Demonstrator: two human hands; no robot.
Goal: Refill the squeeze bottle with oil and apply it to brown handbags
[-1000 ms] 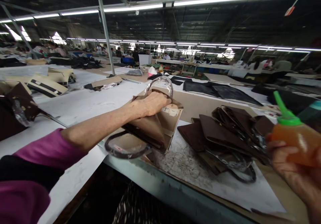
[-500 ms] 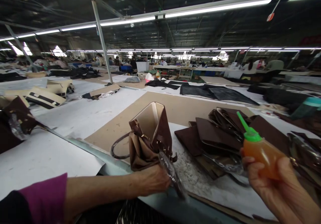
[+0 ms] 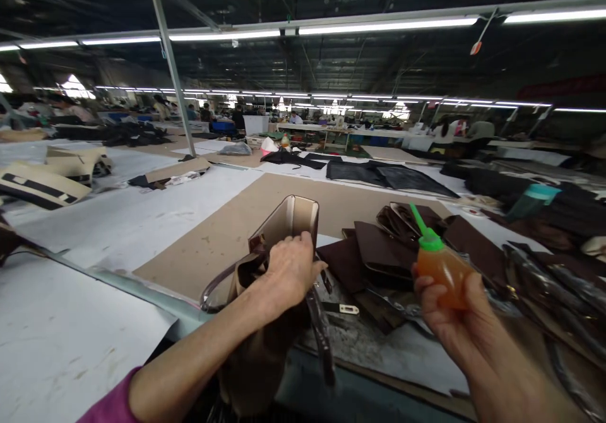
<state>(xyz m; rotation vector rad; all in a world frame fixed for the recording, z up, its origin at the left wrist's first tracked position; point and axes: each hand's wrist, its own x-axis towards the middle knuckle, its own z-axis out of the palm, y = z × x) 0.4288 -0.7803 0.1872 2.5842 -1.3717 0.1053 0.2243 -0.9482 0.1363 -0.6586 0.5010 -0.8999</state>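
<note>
My left hand (image 3: 288, 271) is closed over the top of a brown handbag (image 3: 277, 233) with a beige lining, which stands at the near edge of the table. Its handles and a strap hang down over the table edge. My right hand (image 3: 442, 315) is wrapped round an orange squeeze bottle (image 3: 442, 268) with a green pointed nozzle, held upright to the right of the bag. Just behind the bottle lies a stack of dark brown bag pieces (image 3: 383, 252).
A tan cardboard sheet (image 3: 237, 221) covers the table under the bag, with white paper (image 3: 132, 208) to the left. More dark pieces lie at right beside a teal-capped bottle (image 3: 528, 201). A metal pole (image 3: 173, 72) rises at back left. Other people work at distant tables.
My left hand has shifted from under the bag to gripping its top and pulled it nearer. My right hand has brought the bottle left and closer to the bag.
</note>
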